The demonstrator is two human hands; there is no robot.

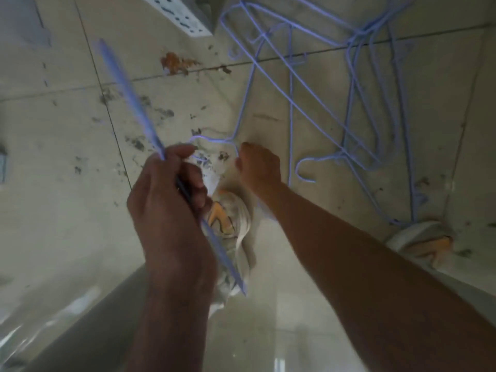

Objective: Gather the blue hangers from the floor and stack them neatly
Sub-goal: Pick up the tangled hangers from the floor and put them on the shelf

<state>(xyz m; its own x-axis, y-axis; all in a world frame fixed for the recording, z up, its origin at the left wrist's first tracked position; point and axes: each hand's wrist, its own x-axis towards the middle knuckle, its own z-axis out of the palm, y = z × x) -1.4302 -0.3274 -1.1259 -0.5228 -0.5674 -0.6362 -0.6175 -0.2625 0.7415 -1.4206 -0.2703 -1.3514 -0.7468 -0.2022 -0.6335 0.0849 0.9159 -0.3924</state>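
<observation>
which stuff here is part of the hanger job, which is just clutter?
Job:
- bundle of hangers in the left hand
- hanger the right hand grips
- loose hangers on the floor

Clutter:
- shoes
- orange scrap
- white perforated strip

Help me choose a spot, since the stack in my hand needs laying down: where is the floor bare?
Bare tiles lie left of the left hand, between the dark grout line and the picture's left edge. Right of the right hand, loose blue hangers tangle toward the top right, so it is crowded. An orange scrap and a perforated white strip sit farther up.
</observation>
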